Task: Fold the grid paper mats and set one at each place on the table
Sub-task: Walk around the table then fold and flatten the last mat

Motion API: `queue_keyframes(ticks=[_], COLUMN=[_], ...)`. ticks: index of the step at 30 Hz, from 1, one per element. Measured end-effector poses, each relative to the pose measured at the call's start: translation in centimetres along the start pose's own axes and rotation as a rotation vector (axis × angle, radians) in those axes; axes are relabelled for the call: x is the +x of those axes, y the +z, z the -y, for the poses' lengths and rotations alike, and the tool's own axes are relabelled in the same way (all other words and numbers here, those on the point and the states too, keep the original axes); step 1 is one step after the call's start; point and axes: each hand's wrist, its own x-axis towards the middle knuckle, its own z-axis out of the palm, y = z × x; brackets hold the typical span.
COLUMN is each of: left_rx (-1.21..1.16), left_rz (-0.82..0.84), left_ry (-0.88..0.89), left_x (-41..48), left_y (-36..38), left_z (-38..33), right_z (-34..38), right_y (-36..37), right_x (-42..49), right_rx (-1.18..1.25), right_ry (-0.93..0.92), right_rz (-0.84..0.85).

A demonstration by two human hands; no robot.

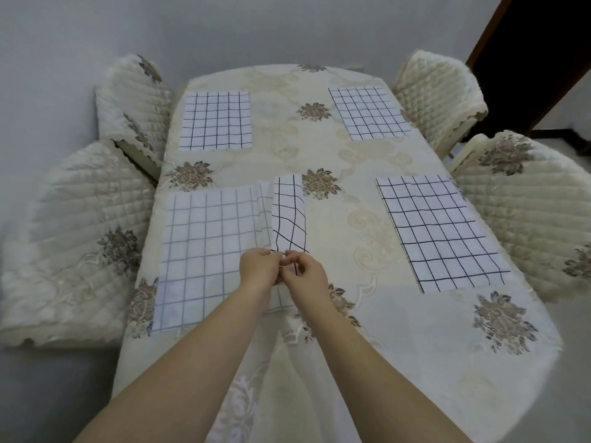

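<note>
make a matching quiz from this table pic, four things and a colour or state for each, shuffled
Things
1. near left mat
2. near right mat
3. tablecloth
4. right hand

States
a. cream with flower prints
b. lying flat, bold black grid up
c. pinching a mat edge
d. faint grid up, right edge curled over

Pairs: 1-d, 2-b, 3-a, 4-c
</note>
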Motion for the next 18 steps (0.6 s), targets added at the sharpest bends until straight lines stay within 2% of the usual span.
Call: queue_keyframes(ticks=[12,18], left_rx=[-0.094,-0.077], left_rz=[-0.145,-0.197], left_ry=[-0.012,-0.021], left_x=[2.1,2.7], left_y=[-9.3,-13.2], left_z=[1.8,3.4], right_z=[0.1,-0.3], right_y=[8.8,12.2], right_x=[-2.1,-3.4], right_rx=[-0.068,-0.178], right_ry=[-0.07,-0.074], right_rz=[0.188,0.294])
